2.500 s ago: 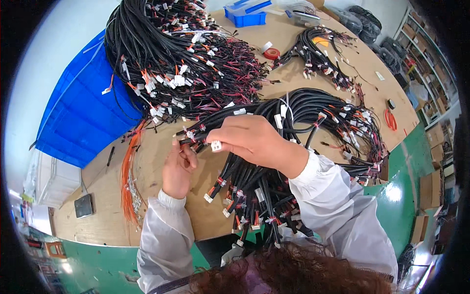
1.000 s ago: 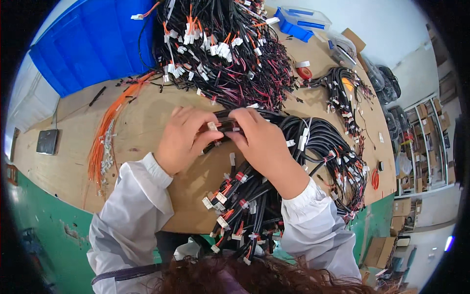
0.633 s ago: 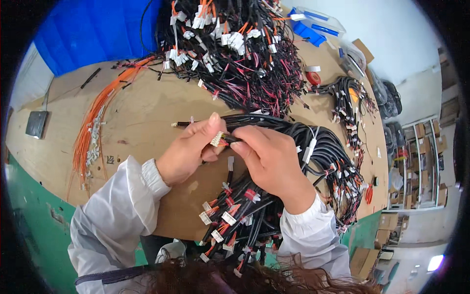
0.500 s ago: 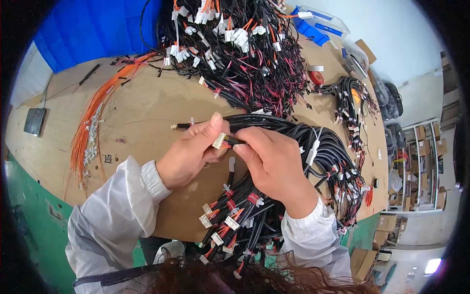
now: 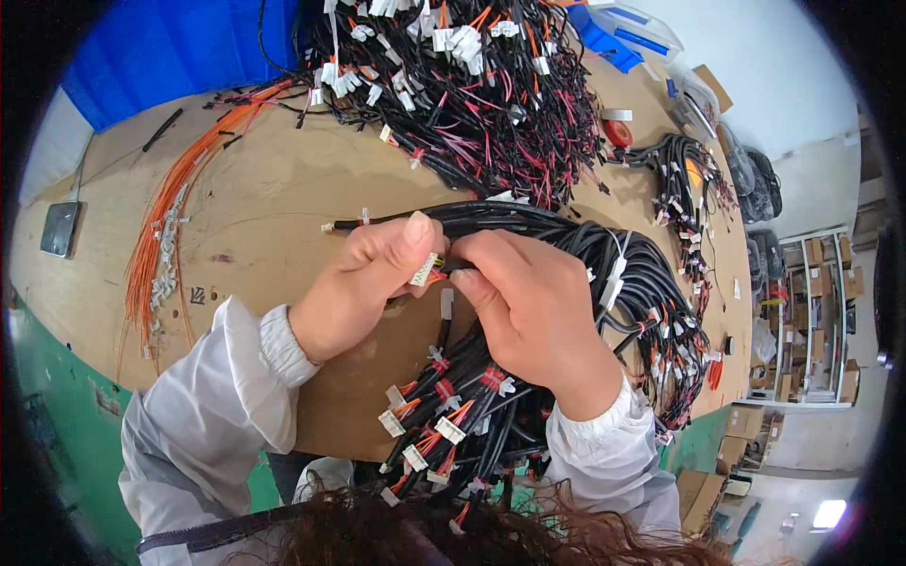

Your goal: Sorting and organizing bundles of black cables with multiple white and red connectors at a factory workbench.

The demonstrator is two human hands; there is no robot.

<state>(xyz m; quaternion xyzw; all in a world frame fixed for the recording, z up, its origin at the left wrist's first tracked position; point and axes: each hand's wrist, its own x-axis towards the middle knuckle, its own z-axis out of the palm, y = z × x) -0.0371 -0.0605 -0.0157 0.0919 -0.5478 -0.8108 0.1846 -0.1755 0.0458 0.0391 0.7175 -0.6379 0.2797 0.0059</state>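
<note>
Between my hands is a small white multi-pin connector (image 5: 425, 271) with coloured wires running into its back. My left hand (image 5: 363, 278) pinches it, thumb raised along its upper side. Close against it on the right, my right hand (image 5: 528, 307) grips the black cable (image 5: 460, 265) just behind the connector; its fingertips hide most of that stretch. Under and beyond my hands lies a thick bundle of black cables (image 5: 632, 269) with a white tie around it. Nearer to me, several cable ends with white connectors (image 5: 451, 431) and red bands hang at the table's front edge.
A large heap of black and pink wires (image 5: 491, 104) covers the back of the table. Orange wires (image 5: 156, 250) lie on the left, near a dark flat device (image 5: 62, 229). A blue bin (image 5: 179, 57) stands behind; red tape (image 5: 618, 134) sits back right.
Both hands keep their hold on the connector and cable, with only slight finger shifts. The whole view has shifted a little.
</note>
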